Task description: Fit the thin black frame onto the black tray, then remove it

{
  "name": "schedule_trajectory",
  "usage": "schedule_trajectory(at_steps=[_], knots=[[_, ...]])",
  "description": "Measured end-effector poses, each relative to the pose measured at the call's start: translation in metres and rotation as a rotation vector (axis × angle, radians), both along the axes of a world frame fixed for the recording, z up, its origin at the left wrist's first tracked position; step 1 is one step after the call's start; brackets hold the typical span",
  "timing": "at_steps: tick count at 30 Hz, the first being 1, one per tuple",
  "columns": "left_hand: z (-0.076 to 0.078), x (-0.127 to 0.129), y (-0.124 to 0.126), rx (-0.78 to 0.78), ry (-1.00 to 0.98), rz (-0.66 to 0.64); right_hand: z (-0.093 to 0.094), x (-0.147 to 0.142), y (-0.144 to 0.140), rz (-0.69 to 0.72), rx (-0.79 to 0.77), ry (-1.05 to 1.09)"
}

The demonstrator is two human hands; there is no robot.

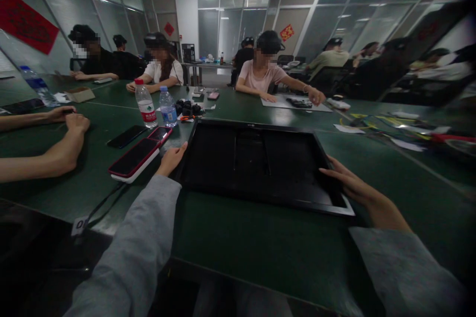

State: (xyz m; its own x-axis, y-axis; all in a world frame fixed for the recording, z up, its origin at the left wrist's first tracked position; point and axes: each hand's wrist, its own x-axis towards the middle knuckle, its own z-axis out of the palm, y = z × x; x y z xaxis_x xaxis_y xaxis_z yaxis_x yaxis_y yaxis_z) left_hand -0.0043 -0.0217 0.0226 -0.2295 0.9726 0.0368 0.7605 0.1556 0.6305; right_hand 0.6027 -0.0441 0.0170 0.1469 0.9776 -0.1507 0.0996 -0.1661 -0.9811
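Glass-walled office, ceiling lights on, with a long green table (260, 252) filling the lower frame. At centre frame lies a large flat black panel (256, 163), back side up; a small pale mark sits on its far edge, too small to read. The left hand (171, 158) rests at the panel's left edge, fingers loosely extended and touching the rim, not closed around it. The right hand (349, 183) lies on the panel's lower right corner, fingers stretched flat along the edge. Both sleeves are grey.

Left of the panel lie a red-cased phone (134, 158) on a white block, a smaller red phone (159, 133) and a black phone (126, 136). Behind them stand two water bottles (146, 104); one carries a red and white label, wording illegible. A white tag (79, 226) at the lower left table edge shows a partial character only. Red wall hangings (26, 22) in the upper left bear unreadable marks. Another person's forearms (48, 158) enter from the left edge, cut off. Items at the right edge are blurred.
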Motion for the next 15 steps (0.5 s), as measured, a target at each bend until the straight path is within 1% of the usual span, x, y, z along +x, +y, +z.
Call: schedule_trajectory(at_steps=[4,7,11,15], knots=[[-0.003,0.0,0.004,-0.027,0.051,0.016,0.004,-0.017,0.005,-0.102,0.003,0.001],[-0.006,0.0,0.004,-0.012,0.066,0.003,0.001,-0.024,0.011,-0.156,0.074,-0.02],[-0.01,-0.002,0.004,0.007,0.091,0.009,-0.004,-0.023,0.013,-0.211,0.138,0.004],[-0.017,-0.006,0.007,0.096,0.041,0.001,-0.004,-0.019,0.011,-0.263,0.139,0.015]])
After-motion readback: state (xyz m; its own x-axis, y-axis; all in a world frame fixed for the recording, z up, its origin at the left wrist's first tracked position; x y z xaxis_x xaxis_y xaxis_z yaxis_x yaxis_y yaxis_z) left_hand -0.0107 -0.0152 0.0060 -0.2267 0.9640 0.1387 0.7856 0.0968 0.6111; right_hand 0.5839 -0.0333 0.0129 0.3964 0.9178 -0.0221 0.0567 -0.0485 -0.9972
